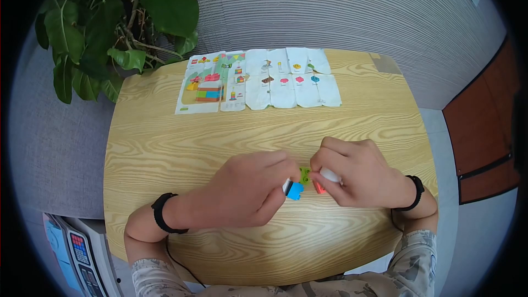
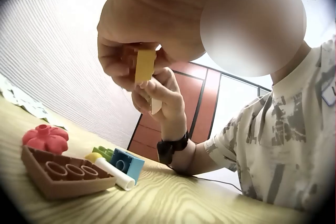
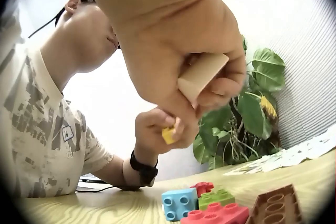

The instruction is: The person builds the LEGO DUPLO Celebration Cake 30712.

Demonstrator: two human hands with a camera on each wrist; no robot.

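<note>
My left hand point(image 1: 236, 187) is raised over the table and pinches a yellow brick point(image 2: 145, 66) between thumb and fingers. Close beside it, my right hand point(image 1: 357, 173) grips a white block point(image 3: 203, 74), its fingers curled round the sides. Below the hands several toy bricks lie on the wood: a blue brick point(image 1: 295, 191), a green brick point(image 3: 216, 198) and a red brick point(image 3: 220, 214). In the left wrist view a brown sloped piece point(image 2: 63, 176) is upturned near a red flower-shaped piece point(image 2: 46, 139). A white tube point(image 2: 116, 174) with a yellow end leans by the blue brick.
An unfolded, creased instruction sheet point(image 1: 236, 85) lies along the table's far edge. Leaves of a large plant point(image 1: 110, 33) hang near the far left corner. A machine with a keypad point(image 1: 82, 250) stands off the left side, and a thin cable point(image 1: 184, 267) runs from the left wristband.
</note>
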